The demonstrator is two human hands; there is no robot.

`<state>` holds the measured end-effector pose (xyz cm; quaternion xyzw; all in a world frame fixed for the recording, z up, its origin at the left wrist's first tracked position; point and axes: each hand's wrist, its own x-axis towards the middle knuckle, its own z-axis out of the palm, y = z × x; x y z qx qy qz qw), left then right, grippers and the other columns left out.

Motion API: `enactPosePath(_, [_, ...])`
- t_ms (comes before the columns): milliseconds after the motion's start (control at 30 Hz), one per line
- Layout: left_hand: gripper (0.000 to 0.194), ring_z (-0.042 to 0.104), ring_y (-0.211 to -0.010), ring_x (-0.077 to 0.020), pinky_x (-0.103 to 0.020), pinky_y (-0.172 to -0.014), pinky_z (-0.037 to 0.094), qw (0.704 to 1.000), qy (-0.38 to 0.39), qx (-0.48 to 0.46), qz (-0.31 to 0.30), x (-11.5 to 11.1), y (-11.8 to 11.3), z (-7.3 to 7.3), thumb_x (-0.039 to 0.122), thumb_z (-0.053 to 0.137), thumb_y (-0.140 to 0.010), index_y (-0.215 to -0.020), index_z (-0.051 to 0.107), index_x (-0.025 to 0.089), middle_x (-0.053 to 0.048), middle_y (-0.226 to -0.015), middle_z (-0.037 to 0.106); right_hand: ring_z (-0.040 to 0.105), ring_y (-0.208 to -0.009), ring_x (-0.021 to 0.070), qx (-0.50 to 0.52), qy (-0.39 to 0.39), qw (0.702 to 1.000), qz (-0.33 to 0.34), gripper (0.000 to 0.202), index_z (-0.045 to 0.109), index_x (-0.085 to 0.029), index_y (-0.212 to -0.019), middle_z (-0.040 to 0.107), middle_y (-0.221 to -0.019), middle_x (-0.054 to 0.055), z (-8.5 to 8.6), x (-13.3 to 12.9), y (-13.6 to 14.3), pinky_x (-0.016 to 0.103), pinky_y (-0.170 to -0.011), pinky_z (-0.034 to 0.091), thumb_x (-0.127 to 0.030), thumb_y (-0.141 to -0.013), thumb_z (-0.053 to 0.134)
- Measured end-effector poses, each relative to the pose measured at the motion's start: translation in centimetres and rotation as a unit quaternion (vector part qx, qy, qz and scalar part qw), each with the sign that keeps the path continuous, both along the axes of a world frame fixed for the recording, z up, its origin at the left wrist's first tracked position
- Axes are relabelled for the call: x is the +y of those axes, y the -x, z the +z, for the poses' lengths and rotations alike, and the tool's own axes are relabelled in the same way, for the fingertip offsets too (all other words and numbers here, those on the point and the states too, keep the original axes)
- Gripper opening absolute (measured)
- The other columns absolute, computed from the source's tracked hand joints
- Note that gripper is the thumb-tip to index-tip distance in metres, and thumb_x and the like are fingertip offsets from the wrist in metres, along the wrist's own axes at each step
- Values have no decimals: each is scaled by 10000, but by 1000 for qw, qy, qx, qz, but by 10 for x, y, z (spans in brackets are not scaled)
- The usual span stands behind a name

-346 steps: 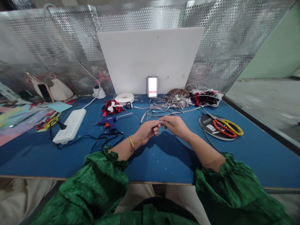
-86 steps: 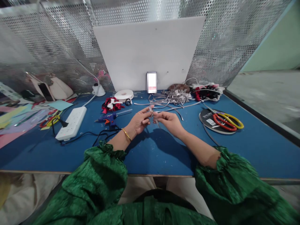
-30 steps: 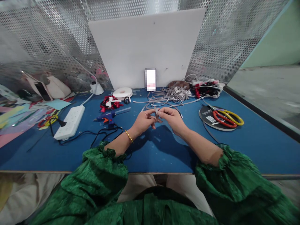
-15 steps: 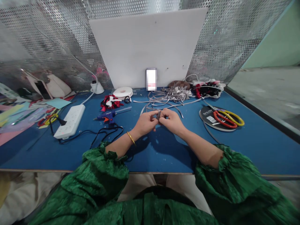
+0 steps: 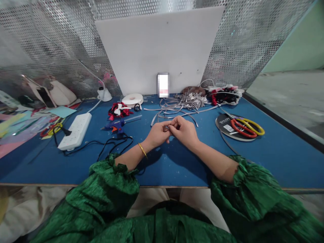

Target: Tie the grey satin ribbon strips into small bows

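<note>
My left hand (image 5: 158,134), below a gold bangle (image 5: 142,150), meets my right hand (image 5: 184,131) over the middle of the blue table (image 5: 174,168). Fingers of both are pinched together around a small greyish piece (image 5: 167,127), mostly hidden by them; it looks like ribbon. Just beyond the hands lie loose grey ribbon strips (image 5: 174,107) and a pile of cut grey ribbon pieces (image 5: 193,100). A blue glue gun (image 5: 115,126) rests to the left. To the right, scissors with red and yellow handles (image 5: 244,128) lie on a black ribbon spool (image 5: 227,127).
A white power strip (image 5: 76,131) and black cable (image 5: 103,143) lie at left. Red and white bows (image 5: 120,110), a white ribbon roll (image 5: 132,99) and a lit phone (image 5: 163,85) stand along the back. More bows (image 5: 225,95) are heaped at back right.
My right hand has turned and shifted slightly left, its fingers now overlapping my left fingertips. The grey piece between them shows less than before.
</note>
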<state>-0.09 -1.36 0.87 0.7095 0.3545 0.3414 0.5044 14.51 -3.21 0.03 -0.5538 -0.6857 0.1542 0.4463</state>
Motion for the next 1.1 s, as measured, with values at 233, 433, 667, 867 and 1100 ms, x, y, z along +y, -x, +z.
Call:
enactPosePath(233, [548,517,-407,-51,-208,-502,449,987,141,-73,-8,0,2,10,170,663,-718,-1258,592,106,-61,-742,726,442,-490,109,218,-29,975,1,130,534,-219,-779,506,-593,-35,4,12,-11,260,-504,361,-327,-850,544])
enactPosePath(433, [620,526,-435,-40,-222,-580,476,971,202,-112,-54,0,5,13,221,721,-718,-1310,558,139,-95,-843,748,575,-649,133,326,141,924,140,240,674,-177,-878,659,-759,1,-7,26,-17,275,-628,474,-250,-650,690])
enactPosePath(667, [613,492,-412,-20,-229,-607,496,956,236,-153,-81,-1,6,12,209,724,-723,-1311,559,158,-88,-875,746,595,-598,151,390,230,849,273,293,702,-172,-844,663,-690,19,-11,16,-4,272,-532,479,-373,-641,767])
enactPosePath(867, [620,488,-418,-19,-228,-610,493,967,209,-144,-31,3,7,13,217,728,-725,-1317,557,159,-70,-836,744,526,-555,103,349,206,891,205,269,634,-172,-697,613,-618,-18,-7,21,-10,251,-564,454,-397,-636,767])
enactPosePath(1100, [594,434,-387,0,-227,-620,491,978,171,-107,49,10,8,9,188,698,-735,-1309,546,158,-54,-839,750,472,-527,102,295,158,931,147,215,581,-178,-629,568,-576,-17,4,24,-23,256,-548,387,-356,-691,684])
